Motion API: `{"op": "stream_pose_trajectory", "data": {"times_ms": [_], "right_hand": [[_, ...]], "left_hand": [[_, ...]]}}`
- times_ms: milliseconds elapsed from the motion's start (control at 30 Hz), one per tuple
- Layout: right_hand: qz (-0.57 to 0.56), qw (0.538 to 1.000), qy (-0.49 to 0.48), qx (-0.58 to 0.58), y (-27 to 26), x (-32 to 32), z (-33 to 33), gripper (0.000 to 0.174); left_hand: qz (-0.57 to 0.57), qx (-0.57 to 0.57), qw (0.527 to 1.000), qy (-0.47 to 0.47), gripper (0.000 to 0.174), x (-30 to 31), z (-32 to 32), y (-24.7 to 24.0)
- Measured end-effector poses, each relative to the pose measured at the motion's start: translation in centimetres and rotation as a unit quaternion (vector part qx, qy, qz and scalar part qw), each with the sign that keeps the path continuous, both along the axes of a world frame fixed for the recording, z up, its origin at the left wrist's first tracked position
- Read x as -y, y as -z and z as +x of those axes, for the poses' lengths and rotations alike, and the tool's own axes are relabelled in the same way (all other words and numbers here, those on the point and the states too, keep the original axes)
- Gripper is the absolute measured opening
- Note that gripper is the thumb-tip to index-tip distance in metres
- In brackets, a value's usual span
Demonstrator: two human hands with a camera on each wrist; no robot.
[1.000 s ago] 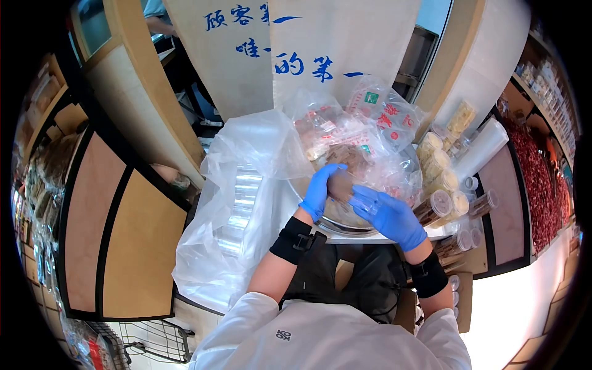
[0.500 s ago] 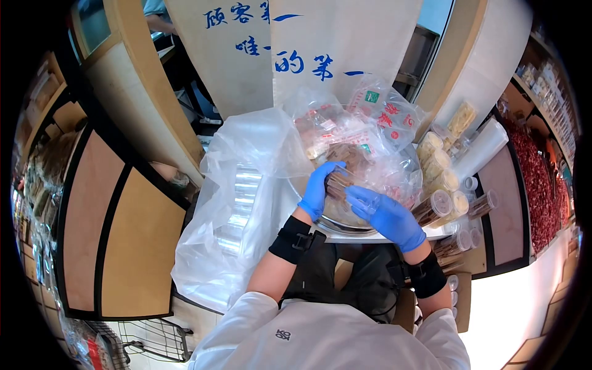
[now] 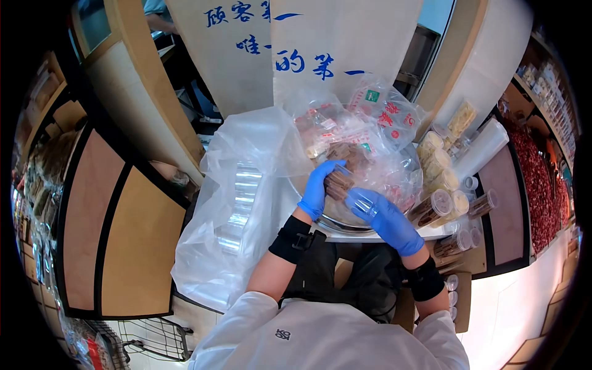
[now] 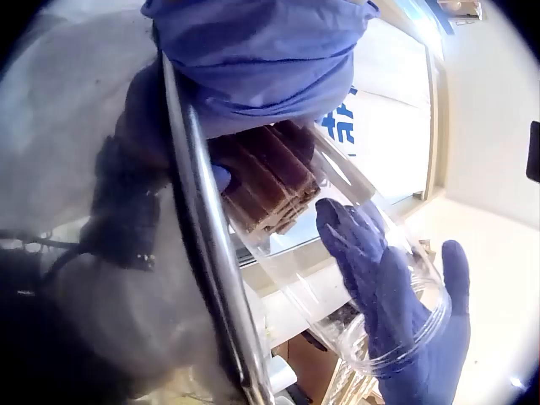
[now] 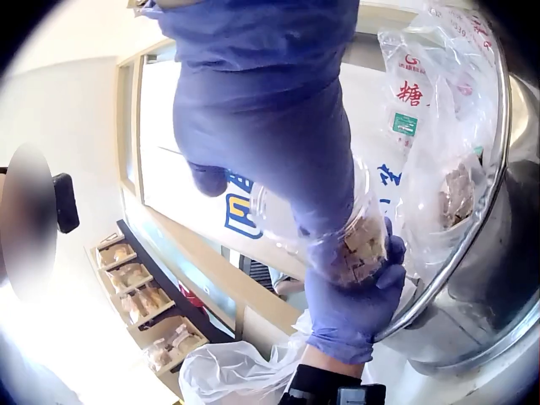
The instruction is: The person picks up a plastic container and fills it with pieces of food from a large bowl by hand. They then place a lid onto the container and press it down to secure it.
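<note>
**Operator:** Left wrist view first. My left hand (image 4: 253, 51) has its fingers curled round a bundle of brown sticks (image 4: 270, 173), pressed close so the bundle is packed square. What do you read on the other side?

**Spotter:** Your right hand (image 4: 405, 287) grips the clear jar (image 4: 295, 278). The fingers lie along its wall, close together, with the thumb on the other side as far as I can tell. The jar lies tilted, and the end of the bundle sits inside the end nearest your left hand.

**Operator:** Then I judge the step in hand to be loading the sticks into the jar, only partway in. The rest of the jar looks unfilled.

**Spotter:** Agreed. Both hands hang just over the metal bowl (image 3: 348, 227), with the bundle above its rim.

**Operator:** As I see it, the next move calls for bundle and jar on one line and a steady push. My left fingers should loosen only once the wall holds the sticks. Otherwise they could splay or drop into the bowl.

**Spotter:** Farther out, printed bags (image 3: 382, 114) are heaped in and behind the bowl. A big clear bag (image 3: 240, 203) lies to your left, and filled jars (image 3: 435, 206) are stacked to your right.
</note>
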State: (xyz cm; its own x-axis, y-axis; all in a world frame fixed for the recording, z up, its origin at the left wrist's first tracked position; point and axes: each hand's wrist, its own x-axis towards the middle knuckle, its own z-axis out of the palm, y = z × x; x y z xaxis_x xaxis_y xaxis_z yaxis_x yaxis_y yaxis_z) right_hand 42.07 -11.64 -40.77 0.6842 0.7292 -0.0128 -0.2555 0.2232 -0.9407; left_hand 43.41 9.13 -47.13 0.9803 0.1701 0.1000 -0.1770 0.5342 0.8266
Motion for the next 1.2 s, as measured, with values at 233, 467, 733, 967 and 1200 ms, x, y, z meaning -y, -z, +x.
{"op": "stream_pose_trajectory", "data": {"times_ms": [233, 467, 733, 967, 1200], "right_hand": [[-0.101, 0.947, -0.073, 0.296, -0.3, -0.6, -0.5, 0.042], [-0.055, 0.995, -0.012, 0.084, 1.0, -0.1, 0.6, 0.044], [-0.108, 0.958, -0.085, 0.253, 0.1, 0.6, 0.9, 0.038], [0.022, 0.981, 0.182, 0.063, 1.3, 1.3, 2.1, 0.03], [-0.288, 0.794, 0.248, 0.475, 8.5, 2.8, 8.1, 0.017]], "left_hand": [[0.021, 0.008, 1.0, -0.021, 0.04, 0.1, 0.1, 0.2], [0.042, 0.019, 0.998, -0.034, 0.036, 0.5, -0.2, -0.2], [0.161, 0.09, 0.983, -0.005, 0.036, 0.7, 0.2, 0.1], [0.046, 0.034, 0.992, -0.109, 0.034, -0.1, -0.1, 0.1], [0.018, 0.014, 0.97, -0.241, 0.04, -2.1, 0.0, 0.5]]}}
